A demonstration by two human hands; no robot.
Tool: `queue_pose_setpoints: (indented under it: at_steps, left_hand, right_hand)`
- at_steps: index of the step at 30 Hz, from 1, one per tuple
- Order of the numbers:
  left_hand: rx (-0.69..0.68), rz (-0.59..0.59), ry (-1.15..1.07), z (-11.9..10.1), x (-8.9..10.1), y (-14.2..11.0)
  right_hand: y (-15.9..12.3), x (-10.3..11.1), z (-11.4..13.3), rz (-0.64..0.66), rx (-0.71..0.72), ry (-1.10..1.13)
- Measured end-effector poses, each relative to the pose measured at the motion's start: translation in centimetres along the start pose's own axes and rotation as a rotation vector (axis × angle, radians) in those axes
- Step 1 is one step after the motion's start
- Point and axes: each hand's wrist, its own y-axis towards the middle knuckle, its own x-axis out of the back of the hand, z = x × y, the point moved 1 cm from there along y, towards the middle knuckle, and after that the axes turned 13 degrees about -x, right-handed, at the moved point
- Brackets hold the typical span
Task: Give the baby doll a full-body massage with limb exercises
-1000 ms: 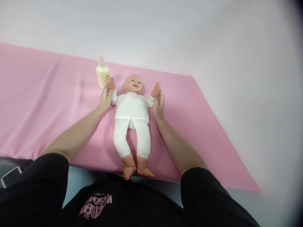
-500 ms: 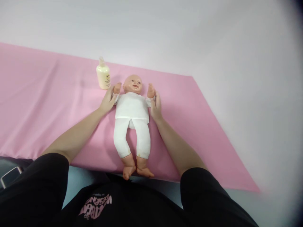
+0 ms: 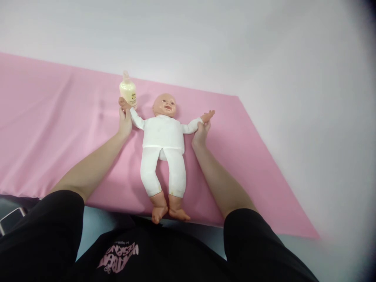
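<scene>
A baby doll [image 3: 163,133] with a white cloth body lies face up, its bare feet toward me. Its two arms are spread out to the sides. My left hand [image 3: 125,123] is closed around the doll's arm on the left, near the wrist, just in front of a pale yellow pump bottle [image 3: 128,91]. On the other side, my right hand [image 3: 201,135] grips the doll's other forearm close to its small hand. Some of my fingers are hidden behind the doll's arms.
Pink cloth [image 3: 235,168] covers the table under the doll, with wrinkles on the left. The doll's feet reach the near edge. A white wall or surface [image 3: 264,58] lies beyond. At the lower left is a dark, light-rimmed object [image 3: 12,219].
Both my hands have moved outward, drawing the doll's arms from beside its head out to the sides. The left one now overlaps the bottle's lower part. The doll's body stayed put.
</scene>
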Motion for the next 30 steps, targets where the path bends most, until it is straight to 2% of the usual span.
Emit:
queue_pose_setpoints:
  at_steps: [2, 3, 7, 11, 14, 17, 20, 23, 26, 27, 30]
  left_hand:
    - [-0.011, -0.053, 0.036, -2.0, -0.3, -0.4]
    - [-0.056, -0.019, 0.059, -3.2, -0.5, -0.6]
    - [-0.307, 0.231, 0.19, -6.9, -1.6, -1.5]
    - [-0.419, 0.434, 0.311, -8.6, -2.6, -2.3]
    - [-0.477, 0.515, 0.338, -10.4, -3.7, -2.7]
    - [-0.52, 0.604, 0.404, -13.2, -5.2, -2.8]
    - [-0.476, 0.701, 0.519, -15.6, -6.9, -2.5]
    - [-0.41, 0.733, 0.592, -16.7, -8.2, -2.2]
    - [-0.39, 0.711, 0.609, -16.5, -8.8, -2.1]
    - [-0.396, 0.701, 0.609, -16.4, -8.8, -2.2]
    - [-0.412, 0.669, 0.603, -15.9, -8.9, -2.5]
  right_hand:
    - [-1.3, -0.4, 1.9, 0.066, 0.089, -0.023]
    - [-2.0, -0.7, 2.9, 0.113, 0.123, -0.037]
    - [-5.1, -1.7, 6.3, 0.317, 0.164, -0.214]
    - [-6.8, -2.6, 8.3, 0.519, 0.331, -0.462]
    - [-6.9, -2.9, 8.8, 0.545, 0.388, -0.535]
    - [-6.7, -3.0, 8.6, 0.551, 0.414, -0.563]
    - [-6.4, -3.1, 8.3, 0.548, 0.412, -0.572]
    - [-6.3, -3.1, 9.0, 0.537, 0.38, -0.53]
    - [-7.1, -3.1, 12.3, 0.485, 0.374, -0.403]
    - [-7.8, -3.2, 14.1, 0.465, 0.397, -0.327]
    - [-11.9, -3.4, 21.3, 0.525, 0.48, -0.049]
